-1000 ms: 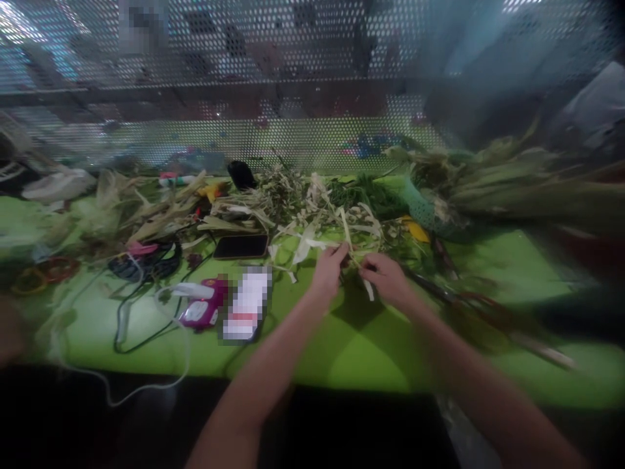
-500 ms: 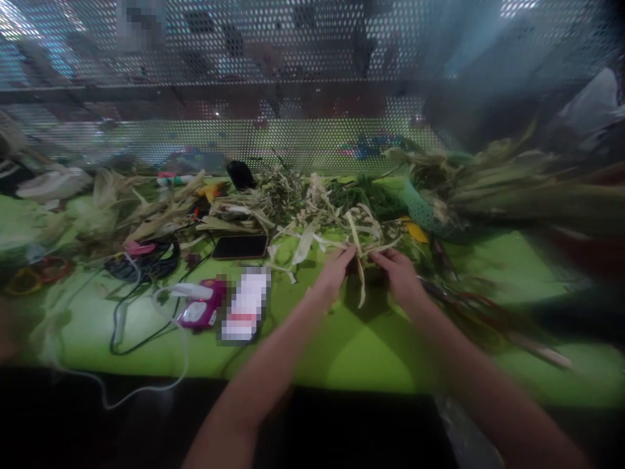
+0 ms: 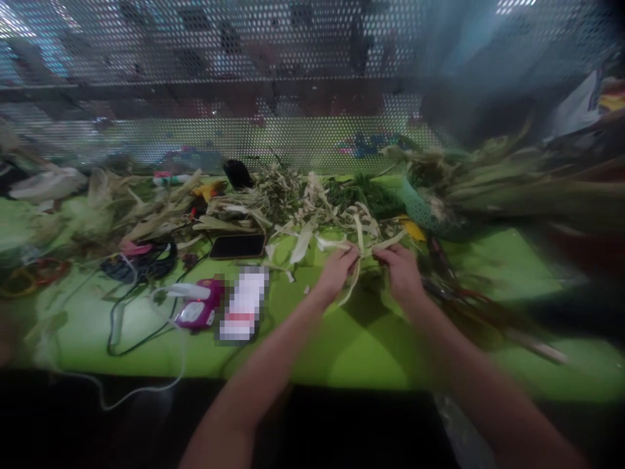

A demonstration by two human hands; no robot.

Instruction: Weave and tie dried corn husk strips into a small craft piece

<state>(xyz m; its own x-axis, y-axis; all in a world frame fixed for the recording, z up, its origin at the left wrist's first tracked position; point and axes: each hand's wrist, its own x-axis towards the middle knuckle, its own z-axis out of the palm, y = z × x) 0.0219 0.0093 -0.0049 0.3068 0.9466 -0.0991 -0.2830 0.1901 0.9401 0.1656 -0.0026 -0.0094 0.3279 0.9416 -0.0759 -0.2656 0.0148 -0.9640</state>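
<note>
My left hand (image 3: 338, 272) is closed, with thumb and fingers pinching pale dry corn husk strips (image 3: 360, 229) where they cross. Opposite it, my right hand (image 3: 401, 268) pinches the other side of the strips between thumb and fingertips. One strip rises above the crossing and a curled tail hangs below, over the green table (image 3: 361, 358). Another strip sticks out to the upper right past my right fingers. Just behind my hands lies a loose heap of husk scraps (image 3: 312, 202). The exact crossing is partly hidden by my left fingers.
On the left are a black phone (image 3: 237, 246), a lit, pixelated phone (image 3: 244, 303), and a magenta power strip (image 3: 201, 303) with trailing cables. At right stand a green basket (image 3: 416, 203) with long husks and blurred tools (image 3: 463, 296). A perforated screen (image 3: 293, 140) rises behind.
My left hand has moved slightly right, toward the crossing of the strips. The hanging tail has swung left. The whole view has shifted slightly.
</note>
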